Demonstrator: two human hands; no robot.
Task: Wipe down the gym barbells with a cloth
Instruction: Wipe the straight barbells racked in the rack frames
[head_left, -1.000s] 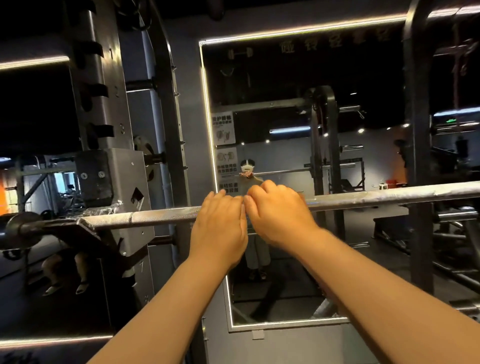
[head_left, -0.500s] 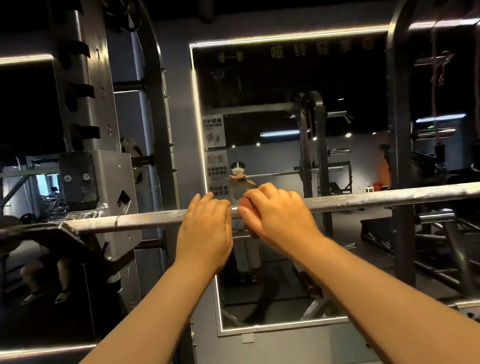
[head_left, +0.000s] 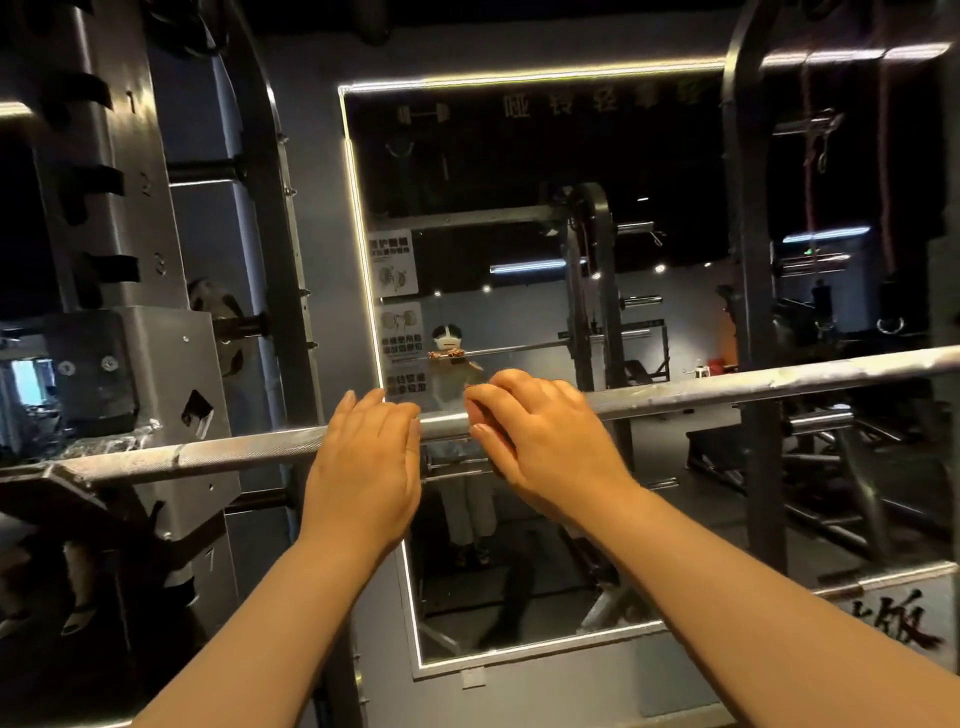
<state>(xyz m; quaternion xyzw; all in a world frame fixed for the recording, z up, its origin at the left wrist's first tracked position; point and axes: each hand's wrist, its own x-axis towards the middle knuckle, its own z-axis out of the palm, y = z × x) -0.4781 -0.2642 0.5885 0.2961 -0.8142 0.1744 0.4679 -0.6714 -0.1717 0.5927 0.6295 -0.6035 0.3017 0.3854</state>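
At the left of the frame the rack (head_left: 130, 374) carries one end of the barbell (head_left: 234, 451), which runs across the middle, rising toward the right edge. The left hand (head_left: 363, 467) lies flat over the bar, fingers nearly straight. Just beside it, before the mirror (head_left: 519, 156), the right hand (head_left: 540, 441) grips the bar, fingers curled over, thumb beneath.

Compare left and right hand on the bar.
Left hand lies flat, fingers straight over the bar; right hand curls round it, thumb on the near side. Left hand sits nearer the rack; right hand farther along. Both are palm-down, with a gap between them.
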